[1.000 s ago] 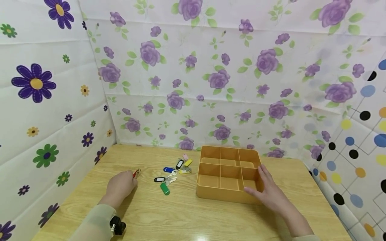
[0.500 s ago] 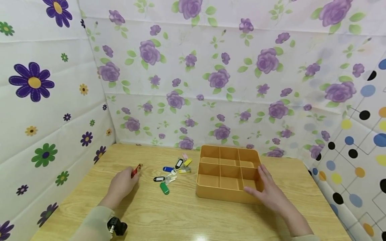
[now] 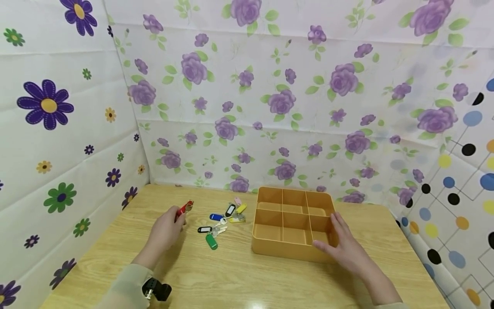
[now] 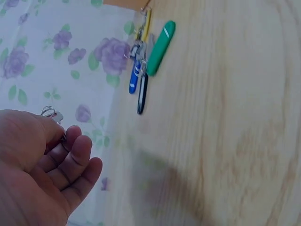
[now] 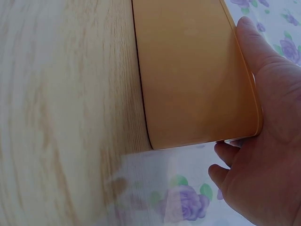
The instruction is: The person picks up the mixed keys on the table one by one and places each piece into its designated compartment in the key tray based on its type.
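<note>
Cloth printed with purple roses [image 3: 225,128] hangs behind a wood-grain counter [image 3: 231,281], with a daisy-patterned sheet [image 3: 59,197] on our left and a dotted sheet [image 3: 453,199] on our right. We pinch a red key tag [image 3: 182,212] between thumb and fingers of our left hand [image 3: 165,229], its metal ring and key [image 4: 58,117] poking out past the fingertips; we have it left of the loose pile and well apart from it. That pile lies between our hands: a pink tag [image 3: 237,201] at the back, two yellow tags [image 3: 241,208] and a black tag [image 3: 230,210] just in front, then a blue tag [image 3: 216,217], a second black tag [image 3: 205,230], some silver keys [image 3: 219,231] and, nearest us, a green tag [image 3: 211,241]. Just right of the pile we see an orange six-compartment box [image 3: 285,249] standing upright. Our right hand [image 3: 349,251] rests unclenched at its near right corner, thumb at the front rim, fingers along the right side. We wear a black device [image 3: 158,290] on the left wrist.
</note>
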Action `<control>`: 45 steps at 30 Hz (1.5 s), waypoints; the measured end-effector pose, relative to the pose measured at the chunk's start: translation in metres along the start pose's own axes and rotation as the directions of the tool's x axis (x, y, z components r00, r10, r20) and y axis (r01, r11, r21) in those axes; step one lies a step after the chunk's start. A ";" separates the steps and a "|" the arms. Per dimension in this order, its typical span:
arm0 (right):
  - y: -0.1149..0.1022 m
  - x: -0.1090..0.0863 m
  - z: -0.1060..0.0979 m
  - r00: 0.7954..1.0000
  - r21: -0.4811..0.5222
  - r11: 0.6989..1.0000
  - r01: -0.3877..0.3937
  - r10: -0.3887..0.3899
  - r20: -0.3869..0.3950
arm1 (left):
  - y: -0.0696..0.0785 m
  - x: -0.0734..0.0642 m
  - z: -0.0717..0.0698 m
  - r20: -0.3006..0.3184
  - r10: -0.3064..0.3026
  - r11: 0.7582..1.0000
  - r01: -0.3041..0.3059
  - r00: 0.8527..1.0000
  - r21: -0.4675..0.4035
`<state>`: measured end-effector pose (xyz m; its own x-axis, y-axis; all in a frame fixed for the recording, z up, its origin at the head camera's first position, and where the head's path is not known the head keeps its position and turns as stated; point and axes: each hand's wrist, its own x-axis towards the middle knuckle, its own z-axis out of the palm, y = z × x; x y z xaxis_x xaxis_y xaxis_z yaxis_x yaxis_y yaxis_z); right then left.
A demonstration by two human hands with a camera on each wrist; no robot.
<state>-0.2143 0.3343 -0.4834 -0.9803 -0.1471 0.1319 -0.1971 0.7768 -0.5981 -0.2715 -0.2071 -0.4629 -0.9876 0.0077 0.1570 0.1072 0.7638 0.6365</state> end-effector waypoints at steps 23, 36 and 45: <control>-0.001 0.003 -0.002 1.000 -0.005 1.000 -0.022 0.022 0.005 | 0.066 0.001 0.014 -0.043 0.040 0.975 -0.048 0.998 -0.217; -0.001 0.002 -0.002 1.000 0.006 1.000 -0.020 0.020 0.018 | 0.087 0.002 0.024 -0.050 0.055 0.960 -0.066 0.997 -0.272; -0.002 0.001 -0.002 1.000 -0.004 1.000 -0.023 0.024 0.018 | 0.099 0.003 0.030 -0.060 0.059 0.950 -0.074 0.996 -0.302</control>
<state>-0.2147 0.3338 -0.4800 -0.9848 -0.1397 0.1037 -0.1739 0.7825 -0.5978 -0.2669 -0.1117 -0.4222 -0.9709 0.0139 0.2392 0.2100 0.5301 0.8215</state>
